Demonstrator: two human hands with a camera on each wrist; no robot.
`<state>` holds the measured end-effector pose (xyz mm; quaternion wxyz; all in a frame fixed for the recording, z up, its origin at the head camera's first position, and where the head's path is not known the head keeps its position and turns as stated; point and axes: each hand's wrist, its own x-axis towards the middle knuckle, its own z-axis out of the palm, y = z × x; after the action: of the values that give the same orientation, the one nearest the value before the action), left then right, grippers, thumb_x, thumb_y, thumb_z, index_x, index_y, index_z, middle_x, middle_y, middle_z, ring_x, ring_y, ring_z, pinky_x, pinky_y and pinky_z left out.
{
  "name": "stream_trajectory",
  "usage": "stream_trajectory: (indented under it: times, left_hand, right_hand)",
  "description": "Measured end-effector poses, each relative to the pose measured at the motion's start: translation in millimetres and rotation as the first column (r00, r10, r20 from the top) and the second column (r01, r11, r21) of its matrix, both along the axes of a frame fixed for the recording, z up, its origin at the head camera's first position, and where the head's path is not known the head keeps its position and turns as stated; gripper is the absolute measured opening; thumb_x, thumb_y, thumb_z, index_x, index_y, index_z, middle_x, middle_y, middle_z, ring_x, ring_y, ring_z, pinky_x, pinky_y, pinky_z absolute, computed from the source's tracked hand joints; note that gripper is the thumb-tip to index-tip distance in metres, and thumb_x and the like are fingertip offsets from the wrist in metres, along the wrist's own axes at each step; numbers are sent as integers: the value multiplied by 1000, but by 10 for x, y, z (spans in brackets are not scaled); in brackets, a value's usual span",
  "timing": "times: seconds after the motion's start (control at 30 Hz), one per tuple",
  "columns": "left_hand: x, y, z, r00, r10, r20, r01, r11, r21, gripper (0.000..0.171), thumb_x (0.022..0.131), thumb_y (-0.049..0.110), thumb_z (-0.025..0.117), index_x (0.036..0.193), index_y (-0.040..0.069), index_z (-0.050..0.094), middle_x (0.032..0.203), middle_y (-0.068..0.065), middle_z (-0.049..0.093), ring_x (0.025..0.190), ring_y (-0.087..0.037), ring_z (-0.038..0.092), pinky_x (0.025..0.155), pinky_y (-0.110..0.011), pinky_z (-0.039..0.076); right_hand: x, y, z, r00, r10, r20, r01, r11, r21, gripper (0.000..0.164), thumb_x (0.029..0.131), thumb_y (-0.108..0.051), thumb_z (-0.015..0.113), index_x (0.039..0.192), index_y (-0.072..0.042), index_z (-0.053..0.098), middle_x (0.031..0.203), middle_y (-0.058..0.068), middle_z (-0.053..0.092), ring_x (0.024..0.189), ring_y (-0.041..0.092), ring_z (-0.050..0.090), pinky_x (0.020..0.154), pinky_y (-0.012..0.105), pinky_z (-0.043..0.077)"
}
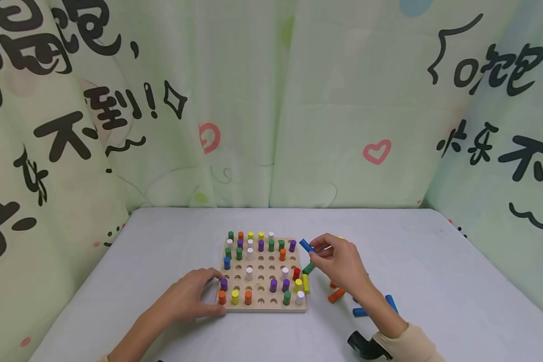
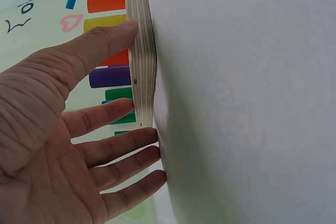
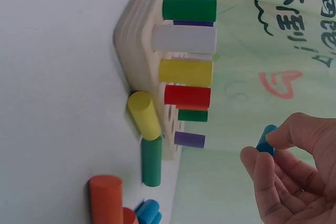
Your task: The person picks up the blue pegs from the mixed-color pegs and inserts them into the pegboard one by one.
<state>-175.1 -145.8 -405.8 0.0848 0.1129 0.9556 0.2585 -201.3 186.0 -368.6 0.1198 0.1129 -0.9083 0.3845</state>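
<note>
A square wooden pegboard [image 1: 273,308] with rows of round holes stands on the table, with colored pegs upright in many of them. My left hand [image 1: 187,296] touches its near left corner, fingers spread. In the left wrist view the thumb lies against the board's layered edge [image 2: 143,66] and the index fingertip meets it further along. My right hand [image 1: 341,261] pinches a blue peg [image 1: 305,245] between thumb and fingers, up above the table just beyond the board's right side. The right wrist view shows this blue peg [image 3: 266,140] tilted, one end poking out.
A yellow peg [image 1: 305,283] and a green peg [image 1: 308,268] lie along the board's right side. Further right are loose orange pegs [image 1: 336,295] and blue pegs [image 1: 359,312], partly under my right forearm. A printed curtain [image 1: 326,100] hangs behind the white table [image 1: 172,236].
</note>
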Motion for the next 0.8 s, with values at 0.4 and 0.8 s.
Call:
stream_trajectory:
  times: [0.4,0.8]
  left_hand:
    - [-6,-6,-14,1000,-9,-7,9,1000,-1,60,69,41,95,118,19,65,126,-7,67,122,-31,60,104,-56,50]
    - [-10,-8,-24,1000,-13,-13,13,1000,2,60,69,41,95,117,20,65,126,-7,67,123,-31,60,105,-56,49]
  right_hand:
    - [-43,-189,60,999,13,30,-11,998,-58,19,90,-3,75,108,-2,71,97,8,70,88,22,70,76,31,63]
    - [-66,-331,74,997,36,64,-28,992,-126,18,90,-4,76,108,-3,71,98,7,69,90,21,71,77,31,63]
